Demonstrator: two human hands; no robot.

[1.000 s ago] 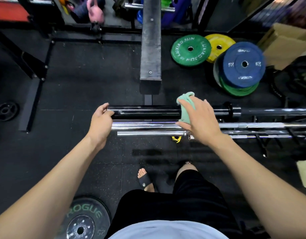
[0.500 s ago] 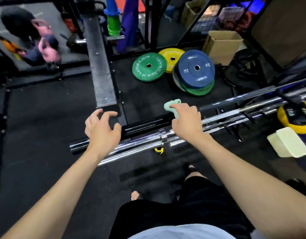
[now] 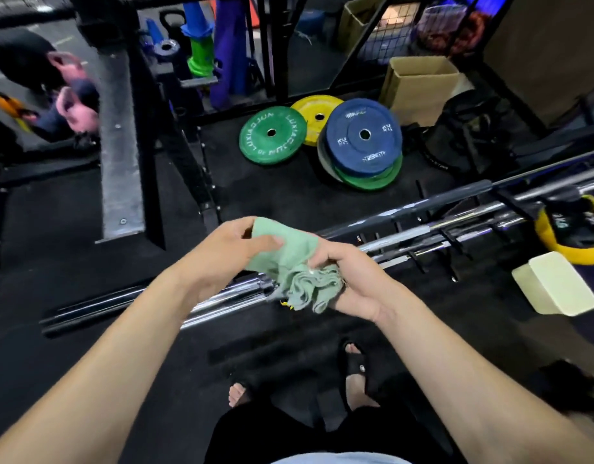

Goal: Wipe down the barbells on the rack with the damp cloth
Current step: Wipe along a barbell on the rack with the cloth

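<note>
Both hands hold the pale green cloth (image 3: 290, 262) in the air just above the barbells. My left hand (image 3: 222, 256) pinches its upper flat part between thumb and fingers. Its bunched lower part lies in my right hand (image 3: 352, 279), whose fingers curl around it. Several barbells lie side by side on a low rack, running from lower left to upper right: a black barbell (image 3: 423, 205) farthest from me and chrome barbells (image 3: 456, 229) nearer. Their middle stretch is hidden behind my hands and the cloth.
Green (image 3: 272, 133), yellow (image 3: 317, 117) and blue weight plates (image 3: 364, 135) lie on the black floor beyond the bars. A grey bench (image 3: 119, 145) stands at left, a cardboard box (image 3: 419, 88) at back right, a yellow ball (image 3: 573, 229) and pale block (image 3: 553, 283) at right.
My right hand lifted the cloth off the bars. My left hand left the bars and took hold of the cloth's upper part. The view swung to the right.
</note>
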